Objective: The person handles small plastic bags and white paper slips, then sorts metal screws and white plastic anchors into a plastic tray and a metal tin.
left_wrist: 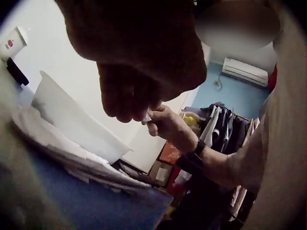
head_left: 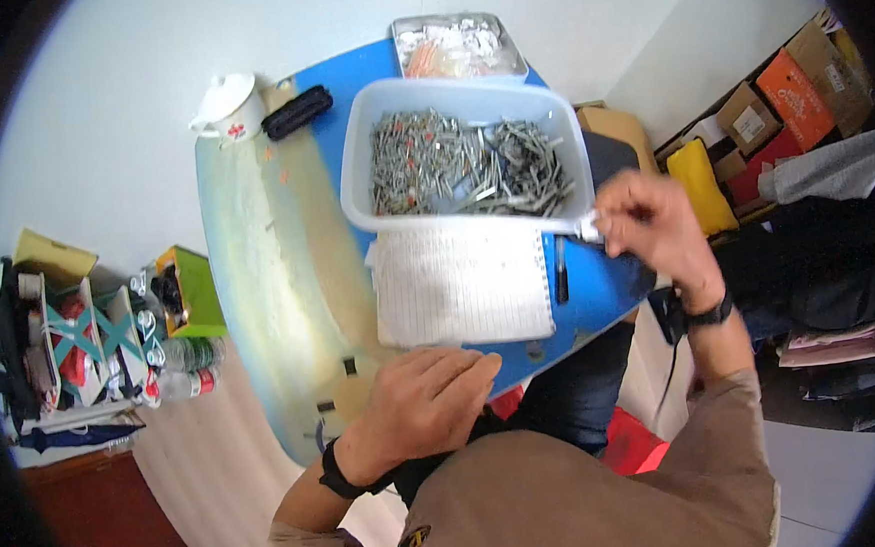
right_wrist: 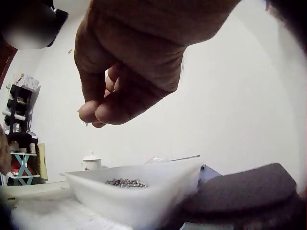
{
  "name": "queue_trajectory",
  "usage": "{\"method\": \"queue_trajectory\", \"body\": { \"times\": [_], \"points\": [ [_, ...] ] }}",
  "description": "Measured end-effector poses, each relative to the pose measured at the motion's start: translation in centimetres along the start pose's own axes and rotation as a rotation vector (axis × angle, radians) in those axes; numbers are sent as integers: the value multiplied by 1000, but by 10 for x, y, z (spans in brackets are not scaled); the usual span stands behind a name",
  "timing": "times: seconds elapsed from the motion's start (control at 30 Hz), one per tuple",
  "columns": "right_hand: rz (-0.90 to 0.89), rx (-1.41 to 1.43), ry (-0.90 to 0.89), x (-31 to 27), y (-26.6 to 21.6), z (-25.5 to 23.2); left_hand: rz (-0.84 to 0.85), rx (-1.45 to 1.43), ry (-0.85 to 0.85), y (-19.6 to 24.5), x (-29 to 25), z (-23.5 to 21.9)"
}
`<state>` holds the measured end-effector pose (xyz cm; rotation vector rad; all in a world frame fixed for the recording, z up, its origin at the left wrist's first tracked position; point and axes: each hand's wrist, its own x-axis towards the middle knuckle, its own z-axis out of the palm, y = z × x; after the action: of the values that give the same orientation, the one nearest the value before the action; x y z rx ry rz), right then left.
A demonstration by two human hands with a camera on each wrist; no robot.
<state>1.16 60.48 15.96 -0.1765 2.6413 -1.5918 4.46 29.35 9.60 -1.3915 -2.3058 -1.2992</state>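
Note:
My right hand (head_left: 653, 225) pinches a small whitish, shiny thing (head_left: 587, 227) between thumb and fingertips, near the right front corner of a translucent plastic bin (head_left: 352, 193). Blur hides what kind of thing it is. In the right wrist view, only a bit of it shows below the fingertips (right_wrist: 88, 112). Many small grey metal pieces (head_left: 416, 164) lie in the bin, some with red bits among them. My left hand (head_left: 420, 400) is held over the table's front edge, below a lined spiral notebook (head_left: 464, 292), with nothing in it and fingers loosely bent.
A black pen (head_left: 561, 271) lies right of the notebook. Behind the bin is a metal tray (head_left: 514, 56) with plastic-wrapped contents. A lidded white mug (head_left: 230, 111) and a black case (head_left: 297, 112) stand at the back left. Boxes (head_left: 797, 96) fill shelves on the right.

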Motion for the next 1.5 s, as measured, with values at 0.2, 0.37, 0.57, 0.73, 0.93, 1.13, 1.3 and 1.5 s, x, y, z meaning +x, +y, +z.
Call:
{"method": "queue_trajectory", "body": {
  "times": [0.2, 0.37, 0.57, 0.73, 0.93, 1.13, 1.3, 1.5],
  "points": [
    [6, -45, -53, 163, -8, -43, 47, -182, 136, -30, 85, -24],
    [-18, -2, -160, 239, 23, -47, -144, -546, 141, -49, 140, -41],
    [-29, -30, -184, 278, 50, -50, -537, -1017, 449, -68, 173, -45],
    [15, -21, -184, 296, 60, -47, -509, -1222, 651, -90, 167, -60],
    [127, -186, -144, 324, 72, -42, -489, -1170, 927, -107, 163, -85],
    [-239, -685, 153, 344, 87, -36, -619, -678, 817, -142, 165, -89],
    [-403, -637, 135, 303, 46, -17, -671, -112, 452, -188, 150, -64],
    [-201, -593, -372, 218, -5, 24, -652, 237, 270, -214, 139, -41]
  ]
}}
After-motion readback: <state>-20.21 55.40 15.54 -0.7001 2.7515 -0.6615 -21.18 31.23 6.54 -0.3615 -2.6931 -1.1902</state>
